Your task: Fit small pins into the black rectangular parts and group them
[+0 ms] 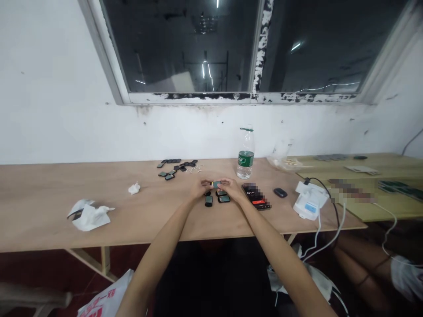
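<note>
Head view: small dark module (pixel 217 184), held between left hand (pixel 200 188) and right hand (pixel 232 188), both pinching its ends; long axis runs left to right, just left of the water bottle (pixel 246 153) on the desk (pixel 49 207). Fingers cover its ends; which face points up is indistinct. Three similar modules (pixel 218 199) lie beneath.

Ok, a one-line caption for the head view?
Both hands, left hand and right hand, hold a small dark part over a wooden table.
</note>
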Demonstrator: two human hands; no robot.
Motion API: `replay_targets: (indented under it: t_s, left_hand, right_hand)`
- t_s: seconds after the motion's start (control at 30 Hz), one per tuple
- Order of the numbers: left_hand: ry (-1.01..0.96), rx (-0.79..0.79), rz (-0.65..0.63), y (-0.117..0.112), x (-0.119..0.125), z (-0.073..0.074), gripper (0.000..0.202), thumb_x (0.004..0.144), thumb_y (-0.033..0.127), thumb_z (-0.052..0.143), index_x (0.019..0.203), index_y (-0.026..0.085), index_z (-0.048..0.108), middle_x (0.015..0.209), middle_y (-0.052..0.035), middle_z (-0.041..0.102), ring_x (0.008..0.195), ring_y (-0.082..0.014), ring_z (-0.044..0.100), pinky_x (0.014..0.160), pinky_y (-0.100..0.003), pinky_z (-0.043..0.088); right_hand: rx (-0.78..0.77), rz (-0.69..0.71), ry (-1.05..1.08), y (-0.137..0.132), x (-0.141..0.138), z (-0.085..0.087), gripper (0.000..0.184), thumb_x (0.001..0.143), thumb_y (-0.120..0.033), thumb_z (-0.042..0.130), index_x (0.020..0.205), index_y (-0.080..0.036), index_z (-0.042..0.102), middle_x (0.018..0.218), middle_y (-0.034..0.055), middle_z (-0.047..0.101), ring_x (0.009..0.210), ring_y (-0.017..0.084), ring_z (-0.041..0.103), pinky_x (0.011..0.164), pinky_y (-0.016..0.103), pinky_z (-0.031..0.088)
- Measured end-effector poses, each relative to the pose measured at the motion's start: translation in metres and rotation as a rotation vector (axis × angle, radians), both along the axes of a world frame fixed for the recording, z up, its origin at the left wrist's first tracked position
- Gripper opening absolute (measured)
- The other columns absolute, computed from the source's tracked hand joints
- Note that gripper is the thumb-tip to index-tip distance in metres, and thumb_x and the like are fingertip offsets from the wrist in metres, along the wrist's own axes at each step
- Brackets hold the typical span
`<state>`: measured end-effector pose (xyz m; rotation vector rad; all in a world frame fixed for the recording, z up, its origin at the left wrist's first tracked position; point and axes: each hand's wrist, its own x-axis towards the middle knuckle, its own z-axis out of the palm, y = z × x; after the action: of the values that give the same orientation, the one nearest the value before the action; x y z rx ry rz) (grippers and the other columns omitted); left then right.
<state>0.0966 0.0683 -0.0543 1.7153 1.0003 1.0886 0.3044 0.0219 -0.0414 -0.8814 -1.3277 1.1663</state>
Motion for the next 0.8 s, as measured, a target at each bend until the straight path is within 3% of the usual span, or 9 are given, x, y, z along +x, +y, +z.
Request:
replay_targets:
  t_s: [0.17,0.3,0.43,0.53,0.63,0.73,0.8]
  left_hand:
    - [0.061,0.044,0.021,-0.002,0.001,0.002,0.032,0.08,0.031,0.084,0.106,0.016,0.076,0.101,-0.0099,0.08,0.097,-0.0299,0.076,0.087,-0.042,0.062]
    - [0.167,0.233,0.153,0.003,-0.012,0.009,0.032,0.085,0.04,0.078,0.109,0.019,0.077,0.118,-0.0117,0.077,0.105,-0.0289,0.074,0.092,-0.042,0.06]
    - [0.283,0.272,0.261,0.007,-0.041,0.015,0.025,0.087,0.038,0.073,0.098,0.017,0.079,0.101,-0.0122,0.078,0.093,-0.0283,0.073,0.086,-0.041,0.059]
    - [0.353,0.261,0.18,0.006,-0.056,0.015,0.025,0.086,0.042,0.074,0.087,0.018,0.081,0.087,-0.0097,0.077,0.082,-0.0272,0.071,0.077,-0.039,0.056]
    - [0.401,0.315,0.029,0.002,-0.058,0.013,0.028,0.083,0.048,0.077,0.076,0.021,0.082,0.084,-0.0084,0.077,0.084,-0.0264,0.069,0.077,-0.037,0.054]
    - [0.447,0.323,-0.082,-0.001,-0.052,0.012,0.024,0.079,0.048,0.081,0.08,0.024,0.085,0.085,-0.0069,0.076,0.084,-0.0251,0.069,0.078,-0.035,0.053]
    - [0.479,0.301,-0.082,-0.004,-0.048,0.012,0.022,0.074,0.043,0.086,0.087,0.026,0.086,0.089,-0.0065,0.077,0.084,-0.0249,0.068,0.077,-0.035,0.053]
  right_hand:
    - [0.033,-0.072,-0.102,0.006,0.0,-0.004,0.027,0.074,-0.033,0.084,0.097,-0.019,0.076,0.092,0.0067,0.08,0.075,0.022,0.075,0.077,0.036,0.064]
    - [0.103,-0.281,-0.291,0.016,0.008,-0.009,0.02,0.082,-0.025,0.075,0.1,-0.018,0.076,0.101,0.0091,0.081,0.094,0.023,0.077,0.091,0.037,0.061]
    - [0.066,-0.41,-0.506,0.023,0.015,-0.015,0.017,0.088,-0.021,0.068,0.103,-0.017,0.078,0.107,0.0118,0.081,0.102,0.025,0.077,0.097,0.038,0.058]
    - [0.092,-0.396,-0.656,0.023,0.016,-0.018,0.016,0.093,-0.022,0.066,0.102,-0.018,0.079,0.111,0.0135,0.08,0.108,0.028,0.075,0.103,0.041,0.055]
    - [0.186,-0.354,-0.779,0.022,0.015,-0.02,0.022,0.1,-0.024,0.058,0.101,-0.019,0.079,0.114,0.0143,0.079,0.115,0.029,0.071,0.11,0.043,0.05]
    - [0.233,-0.351,-0.785,0.023,0.015,-0.022,0.026,0.101,-0.025,0.056,0.116,-0.02,0.077,0.128,0.0136,0.074,0.126,0.026,0.065,0.116,0.041,0.044]
    - [0.236,-0.348,-0.751,0.024,0.016,-0.023,0.03,0.101,-0.025,0.055,0.124,-0.02,0.074,0.133,0.013,0.07,0.129,0.024,0.062,0.117,0.04,0.043]
